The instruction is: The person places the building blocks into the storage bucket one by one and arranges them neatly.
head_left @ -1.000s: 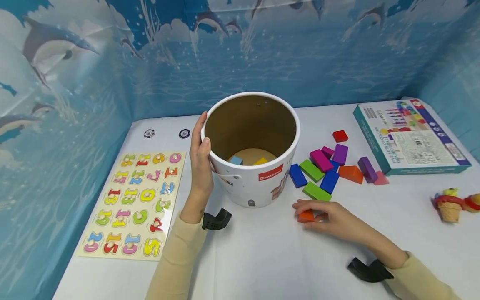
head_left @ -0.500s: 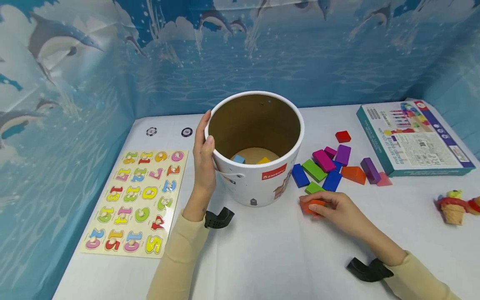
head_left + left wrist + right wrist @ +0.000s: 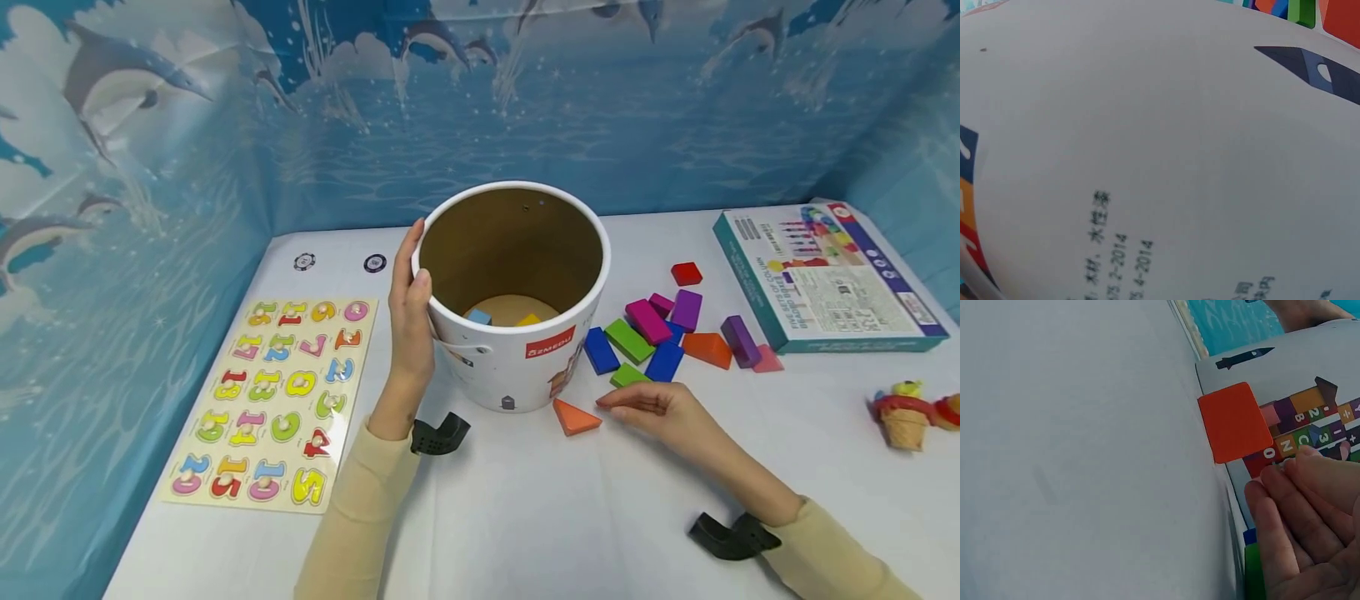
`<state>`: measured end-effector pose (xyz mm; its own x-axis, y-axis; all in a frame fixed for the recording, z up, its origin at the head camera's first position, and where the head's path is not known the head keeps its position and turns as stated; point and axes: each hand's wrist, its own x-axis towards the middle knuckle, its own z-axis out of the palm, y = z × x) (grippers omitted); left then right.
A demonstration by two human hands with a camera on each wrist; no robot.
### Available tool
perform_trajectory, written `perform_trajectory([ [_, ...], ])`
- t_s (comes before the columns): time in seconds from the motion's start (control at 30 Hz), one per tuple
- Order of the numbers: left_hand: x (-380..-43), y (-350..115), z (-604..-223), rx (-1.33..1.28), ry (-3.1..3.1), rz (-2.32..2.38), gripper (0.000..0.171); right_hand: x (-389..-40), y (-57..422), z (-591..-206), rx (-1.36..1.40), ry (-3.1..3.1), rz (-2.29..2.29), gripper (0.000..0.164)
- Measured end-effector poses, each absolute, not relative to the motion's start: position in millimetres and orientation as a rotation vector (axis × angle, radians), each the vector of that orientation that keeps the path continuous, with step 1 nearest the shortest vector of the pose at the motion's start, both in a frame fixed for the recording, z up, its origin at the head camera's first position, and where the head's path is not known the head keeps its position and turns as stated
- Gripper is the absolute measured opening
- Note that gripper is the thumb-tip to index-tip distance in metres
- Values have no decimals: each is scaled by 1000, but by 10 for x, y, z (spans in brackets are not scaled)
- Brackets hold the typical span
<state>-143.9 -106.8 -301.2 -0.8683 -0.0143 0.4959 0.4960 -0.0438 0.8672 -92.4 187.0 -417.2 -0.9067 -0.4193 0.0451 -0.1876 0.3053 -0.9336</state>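
Observation:
A white bucket [image 3: 480,367] with a red label stands at mid-table. My left hand [image 3: 411,325] rests along its left outer side near the rim, fingers and thumb extended. That hand is hidden in the left wrist view, where the bucket's printed wall [image 3: 1147,137] fills the picture. An orange triangular block [image 3: 576,418] lies on the table before the bucket; the right wrist view shows its flat orange face [image 3: 1235,422]. Just right of it is my right hand [image 3: 667,417], holding nothing, fingers loosely extended. Inside the bucket are a light blue block [image 3: 478,317] and a yellow block [image 3: 528,320].
Several coloured blocks [image 3: 651,322] lie right of the bucket, with a red block [image 3: 686,273] behind them. A flat game box [image 3: 832,279] is at back right, a toy ice-cream cone [image 3: 906,425] at far right. A number puzzle board [image 3: 273,404] lies left.
My right hand turned the orange block about, set it down closer to the bucket and let go of it. The left hand stays at the bucket's side.

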Motion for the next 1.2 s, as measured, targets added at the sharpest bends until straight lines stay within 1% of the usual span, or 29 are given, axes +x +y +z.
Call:
perform_trajectory([
  [0.13, -1429, -1067, -2991, -499, -1891, -1970, 58, -909, 1755, -4192, -625, 2377, -1553, 37],
  [0.23, -1435, -1076, -2995, -497, -1891, -1965, 58, -872, 1620, -4184, -626, 2520, -1368, 51],
  [0.3, -1437, -1084, -2995, -497, -1887, -1966, 58, -850, 1511, -4183, -596, 2647, -1240, 56],
  [0.37, -1438, -1089, -2996, -500, -1883, -1967, 59, -835, 1414, -4186, -560, 2742, -1162, 55],
  [0.47, -1434, -1088, -2996, -508, -1880, -1973, 58, -820, 1331, -4209, -517, 2837, -1117, 47],
  [0.53, -1435, -1083, -2996, -513, -1880, -1976, 58, -812, 1328, -4213, -506, 2853, -1123, 42],
  [0.67, -1444, -1077, -3005, -512, -1885, -1972, 57, -794, 1432, -4106, -551, 2727, -1170, 41],
  [0.73, -1461, -1079, -3023, -512, -1885, -1970, 57, -785, 1503, -3947, -598, 2583, -1222, 41],
  [0.8, -1492, -1084, -3060, -517, -1882, -1972, 56, -777, 1570, -3697, -652, 2421, -1303, 40],
  [0.9, -1546, -1100, -3128, -524, -1873, -1978, 55, -803, 1620, -3205, -782, 2241, -1464, 36],
  [0.97, -1576, -1110, -3169, -531, -1867, -1977, 54, -880, 1599, -2862, -886, 2164, -1590, 38],
  [1.07, -1584, -1119, -3197, -523, -1868, -1974, 55, -1113, 1456, -2449, -990, 2108, -1702, 42],
  [1.13, -1564, -1118, -3184, -516, -1869, -1982, 54, -1329, 1295, -2282, -982, 2052, -1735, 42],
  [1.2, -1523, -1106, -3140, -513, -1878, -1984, 55, -1557, 1122, -2195, -941, 1973, -1738, 42],
])
